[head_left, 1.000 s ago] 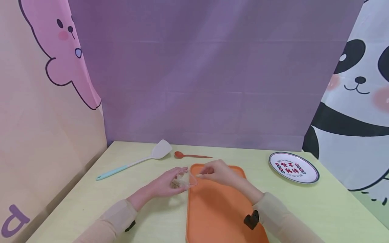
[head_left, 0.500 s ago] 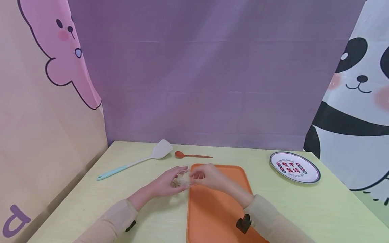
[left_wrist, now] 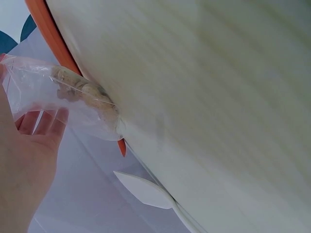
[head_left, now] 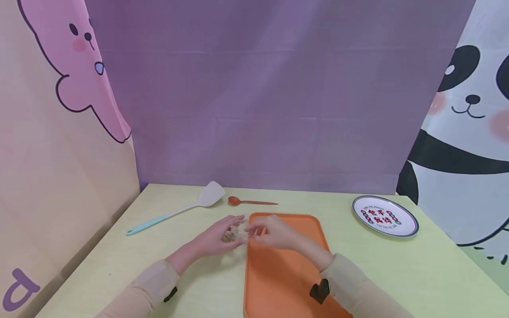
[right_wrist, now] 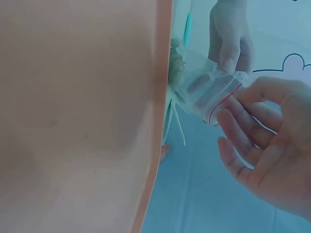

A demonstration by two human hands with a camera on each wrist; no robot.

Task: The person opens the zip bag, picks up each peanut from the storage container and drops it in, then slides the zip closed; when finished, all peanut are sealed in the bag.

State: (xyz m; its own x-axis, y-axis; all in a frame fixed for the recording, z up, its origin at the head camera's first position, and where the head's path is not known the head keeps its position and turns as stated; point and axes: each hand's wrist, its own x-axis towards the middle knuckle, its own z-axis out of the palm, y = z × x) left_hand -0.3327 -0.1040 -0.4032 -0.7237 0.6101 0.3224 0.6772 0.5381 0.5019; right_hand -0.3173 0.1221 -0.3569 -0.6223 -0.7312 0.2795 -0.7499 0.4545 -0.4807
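Observation:
A clear zip bag (head_left: 240, 229) with a red seal line is held above the table, at the left edge of an orange tray (head_left: 286, 269). Lumpy light-brown pieces (left_wrist: 85, 92) lie in its lower end; their kind cannot be told. My left hand (head_left: 216, 238) grips the bag from the left, thumb on one side and fingers on the other. At the bag's mouth, my right hand (head_left: 276, 234) has its thumb and fingers on the edge by the red seal (right_wrist: 224, 103). The right wrist view shows those fingers bent around this edge.
Toward the back left lies a white spatula (head_left: 210, 195) with a light-blue handle. Beside it is a red-orange spoon (head_left: 234, 201). A white plate (head_left: 403, 227) with red lettering sits at the right. Purple cloth (head_left: 270, 110) hangs behind the table (head_left: 191, 274).
My right hand, earlier a little right of the bag and pulling at its edge, has come left against the mouth. The left hand keeps its hold on the bag.

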